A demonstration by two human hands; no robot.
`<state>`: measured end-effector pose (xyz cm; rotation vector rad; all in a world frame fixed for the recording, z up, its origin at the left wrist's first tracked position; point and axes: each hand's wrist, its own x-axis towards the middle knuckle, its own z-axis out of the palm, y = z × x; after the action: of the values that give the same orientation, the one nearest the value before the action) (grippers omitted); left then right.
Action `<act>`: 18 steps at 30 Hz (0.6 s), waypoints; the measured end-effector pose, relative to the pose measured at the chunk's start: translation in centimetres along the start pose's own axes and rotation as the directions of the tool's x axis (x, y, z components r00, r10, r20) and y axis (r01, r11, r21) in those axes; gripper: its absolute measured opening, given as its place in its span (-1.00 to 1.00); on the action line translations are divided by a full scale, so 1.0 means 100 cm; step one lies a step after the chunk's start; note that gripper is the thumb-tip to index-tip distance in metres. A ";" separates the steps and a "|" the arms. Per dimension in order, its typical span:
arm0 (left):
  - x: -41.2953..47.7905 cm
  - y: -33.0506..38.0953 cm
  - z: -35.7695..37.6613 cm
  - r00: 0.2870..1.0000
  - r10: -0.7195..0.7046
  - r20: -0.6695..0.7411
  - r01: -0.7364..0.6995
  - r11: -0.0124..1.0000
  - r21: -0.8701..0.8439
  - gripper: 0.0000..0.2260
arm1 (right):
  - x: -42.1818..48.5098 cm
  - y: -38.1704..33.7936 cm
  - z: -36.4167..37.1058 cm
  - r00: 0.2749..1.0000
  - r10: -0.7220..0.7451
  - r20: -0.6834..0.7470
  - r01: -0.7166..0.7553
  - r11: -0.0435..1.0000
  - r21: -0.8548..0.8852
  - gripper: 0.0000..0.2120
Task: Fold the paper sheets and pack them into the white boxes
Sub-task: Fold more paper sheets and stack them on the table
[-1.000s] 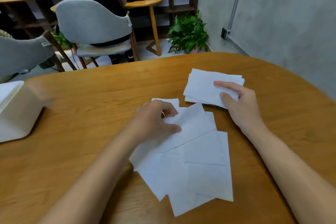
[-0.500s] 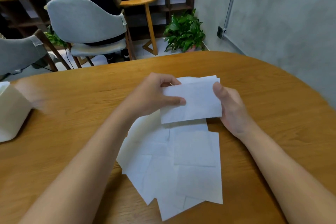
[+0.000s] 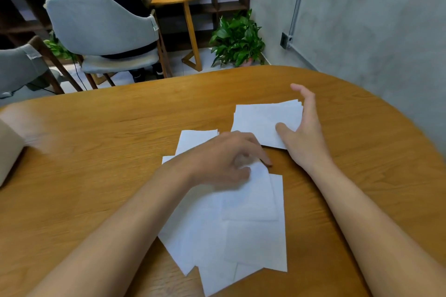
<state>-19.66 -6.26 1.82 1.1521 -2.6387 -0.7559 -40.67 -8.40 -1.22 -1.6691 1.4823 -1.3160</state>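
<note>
The right hand (image 3: 304, 136) lay open, its fingers straight along the right edge of the small stack of folded white paper sheets (image 3: 261, 120) and its thumb resting on top. The left hand (image 3: 222, 160) sat with bent fingers on the loose pile of unfolded white paper sheets (image 3: 243, 229); blur hid whether it pinched 1. Both lay mid-way across the round brown wooden table (image 3: 108, 152), the stack just beyond the pile. The blurred white box (image 3: 8, 152) stood at the left edge, well apart.

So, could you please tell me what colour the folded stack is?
The folded stack is plain white; head view.
</note>
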 end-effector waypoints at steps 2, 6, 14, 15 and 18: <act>0.000 -0.003 0.000 1.000 -0.019 -0.020 0.019 1.000 0.011 -0.67 | 0.001 0.001 -0.001 1.000 -0.005 0.002 0.005 1.000 0.000 -0.29; -0.005 -0.008 -0.003 0.992 -0.012 -0.128 0.013 1.000 0.013 -0.88 | -0.001 -0.002 0.001 0.997 -0.065 0.040 0.064 0.998 0.026 -0.37; -0.006 -0.007 -0.044 0.926 -0.180 -0.331 0.055 0.934 -0.353 -0.91 | -0.001 -0.014 0.001 0.969 0.081 0.232 -0.191 0.844 0.501 -0.50; -0.002 -0.008 -0.046 0.920 -0.204 -0.335 0.075 0.930 -0.360 -0.91 | -0.002 -0.015 -0.001 0.960 0.096 0.264 -0.227 0.818 0.529 -0.39; 0.010 -0.014 -0.047 0.902 -0.260 -0.344 0.118 0.916 -0.382 -0.89 | -0.004 -0.017 -0.002 0.973 0.037 0.228 -0.135 0.892 0.432 -0.47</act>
<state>-17.85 -9.54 5.08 1.3082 -1.9858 -0.8837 -40.08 -7.57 0.22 -1.3759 1.0196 -1.2644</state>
